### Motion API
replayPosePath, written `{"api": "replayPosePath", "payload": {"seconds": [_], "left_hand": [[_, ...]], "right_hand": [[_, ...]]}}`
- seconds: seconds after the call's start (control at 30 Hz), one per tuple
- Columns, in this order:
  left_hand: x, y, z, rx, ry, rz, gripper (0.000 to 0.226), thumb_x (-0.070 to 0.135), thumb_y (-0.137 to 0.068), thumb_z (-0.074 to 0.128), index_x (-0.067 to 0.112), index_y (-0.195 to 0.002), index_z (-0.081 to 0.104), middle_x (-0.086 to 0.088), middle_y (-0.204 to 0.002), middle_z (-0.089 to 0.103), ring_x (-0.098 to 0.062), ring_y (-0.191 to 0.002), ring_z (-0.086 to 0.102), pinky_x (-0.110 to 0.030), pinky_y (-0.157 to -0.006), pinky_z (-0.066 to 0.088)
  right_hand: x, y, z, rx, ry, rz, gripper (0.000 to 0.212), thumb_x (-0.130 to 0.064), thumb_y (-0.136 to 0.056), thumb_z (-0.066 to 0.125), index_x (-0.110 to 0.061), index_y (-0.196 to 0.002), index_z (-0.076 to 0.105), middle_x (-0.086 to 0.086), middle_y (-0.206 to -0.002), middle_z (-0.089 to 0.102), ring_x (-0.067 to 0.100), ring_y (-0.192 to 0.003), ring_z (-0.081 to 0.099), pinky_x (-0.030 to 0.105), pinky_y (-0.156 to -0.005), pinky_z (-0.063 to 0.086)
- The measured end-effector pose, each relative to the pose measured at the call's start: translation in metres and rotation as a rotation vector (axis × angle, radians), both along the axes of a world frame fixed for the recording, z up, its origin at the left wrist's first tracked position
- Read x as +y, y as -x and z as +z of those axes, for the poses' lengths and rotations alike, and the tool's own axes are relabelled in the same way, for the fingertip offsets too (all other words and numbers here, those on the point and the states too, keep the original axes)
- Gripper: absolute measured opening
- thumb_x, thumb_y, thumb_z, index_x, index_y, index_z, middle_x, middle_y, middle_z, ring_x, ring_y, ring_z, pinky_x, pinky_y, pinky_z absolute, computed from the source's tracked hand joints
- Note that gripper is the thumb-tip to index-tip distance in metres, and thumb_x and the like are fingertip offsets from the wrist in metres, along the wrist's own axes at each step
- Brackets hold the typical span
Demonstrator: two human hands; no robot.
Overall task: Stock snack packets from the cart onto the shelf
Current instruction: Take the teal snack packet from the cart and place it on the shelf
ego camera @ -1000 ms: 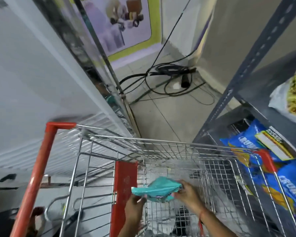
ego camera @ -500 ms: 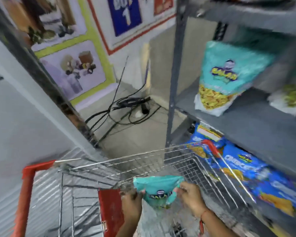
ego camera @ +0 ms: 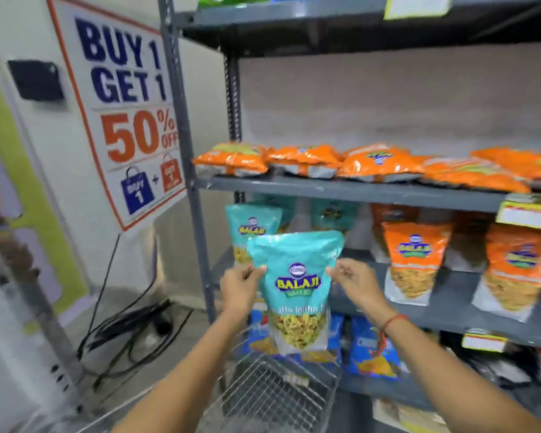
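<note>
Teal snack packet (ego camera: 295, 276) upright between my hands, held in the air over the far end of the wire cart (ego camera: 272, 398), in front of the shelf (ego camera: 356, 192). My left hand (ego camera: 239, 287) pinches its left edge, my right hand (ego camera: 355, 284) pinches its right edge, both closed on it at logo height. Behind the packet another teal packet (ego camera: 250, 226) stands on the shelf's lower board, orange packets (ego camera: 416, 257) stand to its right, and flat orange packets (ego camera: 306, 159) lie on the board above.
</note>
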State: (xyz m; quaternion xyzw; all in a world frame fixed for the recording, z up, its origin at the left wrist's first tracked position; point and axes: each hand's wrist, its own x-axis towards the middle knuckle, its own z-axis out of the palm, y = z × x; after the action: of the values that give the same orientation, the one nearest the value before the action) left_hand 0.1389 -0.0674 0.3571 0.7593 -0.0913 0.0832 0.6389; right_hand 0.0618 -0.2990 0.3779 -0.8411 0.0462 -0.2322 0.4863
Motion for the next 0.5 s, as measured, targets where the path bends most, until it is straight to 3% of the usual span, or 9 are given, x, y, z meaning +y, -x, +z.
{"api": "replayPosePath", "payload": {"seconds": [0.07,0.17,0.27,0.33,0.5], "left_hand": [[-0.022,-0.011,0.045,-0.076,-0.025,-0.048,0.039,0.03,-0.077,0.071,0.008,-0.05,0.053,-0.008,-0.053,0.048,-0.015,-0.056,0.042,-0.033,-0.059,0.038],[-0.051,-0.016,0.103,-0.059,0.026,-0.159,0.04,0.027,-0.078,0.073,-0.01,-0.071,0.062,-0.022,-0.067,0.06,-0.019,-0.068,0.05,-0.038,-0.069,0.046],[-0.073,-0.015,0.135,-0.036,0.039,-0.205,0.022,0.025,-0.078,0.075,0.005,-0.069,0.071,-0.021,-0.08,0.071,-0.024,-0.072,0.06,-0.043,-0.076,0.053],[-0.08,-0.014,0.144,-0.045,0.017,-0.188,0.018,0.027,-0.076,0.076,0.015,-0.064,0.072,-0.017,-0.086,0.077,-0.03,-0.079,0.071,-0.049,-0.084,0.059],[-0.087,-0.016,0.141,-0.042,0.026,-0.19,0.019,0.025,-0.076,0.076,0.011,-0.065,0.073,-0.017,-0.088,0.077,-0.038,-0.094,0.07,-0.056,-0.087,0.056]], "right_hand": [[-0.018,0.01,0.041,-0.064,-0.021,-0.045,0.016,-0.012,-0.087,0.066,-0.01,-0.071,0.063,0.005,-0.069,0.064,0.01,-0.063,0.057,0.025,-0.063,0.046],[-0.039,0.022,0.087,-0.154,-0.096,-0.073,0.024,-0.011,-0.088,0.064,-0.017,-0.066,0.059,0.0,-0.063,0.061,0.001,-0.055,0.053,0.02,-0.056,0.042],[-0.055,0.031,0.11,-0.221,-0.108,-0.138,0.02,-0.011,-0.087,0.066,-0.013,-0.067,0.061,-0.007,-0.059,0.061,-0.011,-0.044,0.052,0.005,-0.046,0.04],[-0.061,0.033,0.116,-0.224,-0.116,-0.159,0.017,-0.014,-0.086,0.067,-0.013,-0.07,0.064,-0.001,-0.064,0.063,-0.009,-0.046,0.053,0.005,-0.046,0.041],[-0.071,0.025,0.107,-0.19,-0.123,-0.201,0.019,-0.019,-0.085,0.068,-0.011,-0.068,0.066,0.003,-0.063,0.065,-0.009,-0.042,0.053,0.005,-0.045,0.04]]}}
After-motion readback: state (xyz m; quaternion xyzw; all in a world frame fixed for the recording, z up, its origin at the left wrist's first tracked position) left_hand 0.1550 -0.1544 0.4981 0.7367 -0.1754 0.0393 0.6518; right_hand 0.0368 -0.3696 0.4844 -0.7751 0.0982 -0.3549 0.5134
